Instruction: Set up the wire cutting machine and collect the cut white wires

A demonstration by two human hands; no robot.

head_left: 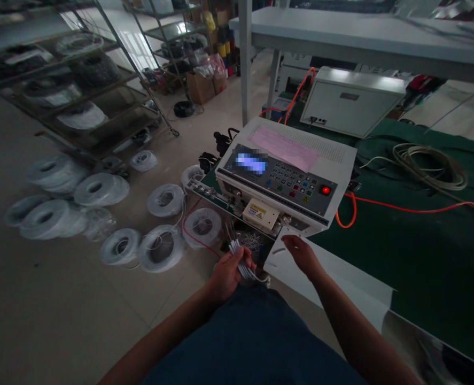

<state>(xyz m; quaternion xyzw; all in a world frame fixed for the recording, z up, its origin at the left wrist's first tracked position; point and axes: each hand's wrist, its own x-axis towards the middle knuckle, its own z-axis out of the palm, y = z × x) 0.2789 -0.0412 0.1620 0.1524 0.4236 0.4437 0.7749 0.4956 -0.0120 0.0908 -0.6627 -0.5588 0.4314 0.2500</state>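
Observation:
My left hand point(231, 270) is closed around a bundle of white cables point(242, 262). Thin coloured wire ends stick out above my fingers, and the cables' lower part curves to the right below the hand. Over the white metal chute point(328, 272) is my right hand point(301, 254), its thumb and fingers bent together; anything between them is too small to make out. Just beyond both hands stands a wire cutting and stripping machine point(285, 171) with a lit display, buttons and a yellow warning label on its front block point(259, 214). Short white scraps point(250, 241) lie below that block.
Wrapped cable coils point(162, 248) cover the floor at left, beside a wire shelf rack point(96, 80). A green-topped table point(413, 256) carries the machine, a grey box unit point(352, 101) and a loose cable coil point(429, 166). An orange air hose point(413, 203) crosses it.

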